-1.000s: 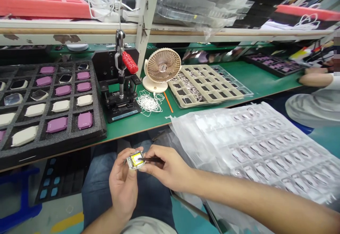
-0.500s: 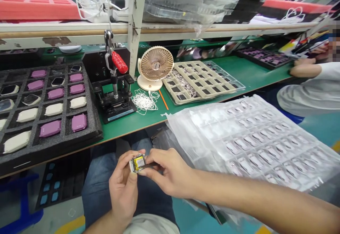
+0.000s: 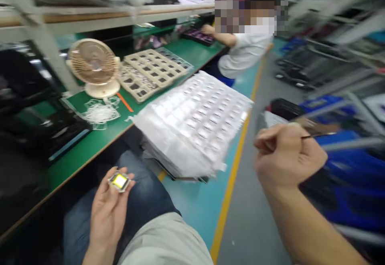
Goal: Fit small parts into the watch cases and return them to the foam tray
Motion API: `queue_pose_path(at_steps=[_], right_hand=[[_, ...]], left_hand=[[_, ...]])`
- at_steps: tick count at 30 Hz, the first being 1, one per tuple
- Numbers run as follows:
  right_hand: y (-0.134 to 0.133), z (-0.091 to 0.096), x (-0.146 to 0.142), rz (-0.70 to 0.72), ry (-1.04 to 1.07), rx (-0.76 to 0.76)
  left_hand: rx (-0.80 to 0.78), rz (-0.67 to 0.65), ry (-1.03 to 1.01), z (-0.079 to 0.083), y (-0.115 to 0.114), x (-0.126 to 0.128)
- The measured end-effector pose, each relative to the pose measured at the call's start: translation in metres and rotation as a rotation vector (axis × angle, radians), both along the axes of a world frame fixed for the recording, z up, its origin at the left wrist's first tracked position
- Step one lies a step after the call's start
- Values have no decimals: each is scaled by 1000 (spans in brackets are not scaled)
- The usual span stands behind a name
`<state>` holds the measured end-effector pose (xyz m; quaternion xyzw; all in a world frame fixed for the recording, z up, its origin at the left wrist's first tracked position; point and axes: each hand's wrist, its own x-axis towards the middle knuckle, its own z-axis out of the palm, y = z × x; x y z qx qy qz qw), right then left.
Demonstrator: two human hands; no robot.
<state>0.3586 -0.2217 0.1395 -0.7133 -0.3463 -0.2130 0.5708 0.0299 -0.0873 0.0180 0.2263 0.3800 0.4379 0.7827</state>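
L hand (image 3: 107, 217) low over jeans (image 3: 141, 181), palm up, fingers slightly curled. Small module (image 3: 119, 181) at fingertips: silver frame, yellow battery face up, thumb right beside it. Pinched or just resting on fingers: can't tell. Module well apart from R hand, above L thigh, near bench edge.

R hand (image 3: 288, 156) raised at right of view, a bit blurred, fingers pressed together in loose fist, pinching thin dark tweezers (image 3: 319, 136). Tips out to right, touching nothing, blue bins (image 3: 339, 168) behind, out of focus.

Between hands, thick stack of clear plastic trays (image 3: 192, 124) in bags, on green bench (image 3: 75, 168), ragged edge hanging past bench front over teal floor (image 3: 192, 205). Beyond stack, beige tray (image 3: 150, 72) w/ dark cells, small cream fan (image 3: 93, 66) tilted toward view, white wire loops (image 3: 100, 113), orange stick (image 3: 124, 102) just beside tray. Far along bench, co-worker in white shirt (image 3: 246, 52), co-worker's hand (image 3: 207, 29) near dark tray w/ purple pieces (image 3: 197, 36). Yellow floor line (image 3: 231, 177) running along teal strip, grey aisle to right.
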Motion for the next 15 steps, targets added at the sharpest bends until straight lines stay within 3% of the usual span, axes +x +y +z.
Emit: queue_pose_path(at_steps=[1, 2, 3, 5, 7, 9, 12, 15], right_hand=[[-24, -10, 19, -211, 36, 76], [-49, -24, 36, -395, 95, 43], [-74, -41, 50, -528, 203, -129], [-118, -81, 68, -620, 343, -313], [-149, -124, 71, -584, 484, -486], [-163, -162, 65, -490, 618, -650], [-157, -204, 59, -335, 741, -827], [-135, -224, 73, -240, 783, -904]], left_hand=[[-8, -32, 45, -1, -1, 1], [-21, -64, 85, -3, -2, 2], [-41, -95, 120, -4, -3, 4], [-87, -155, 178, -6, -6, 9], [-121, -205, 232, -6, -12, 13], [-125, -253, 264, -5, -20, 15], [-83, -326, 272, -6, -30, 15], [-50, -408, 307, -9, -37, 12]])
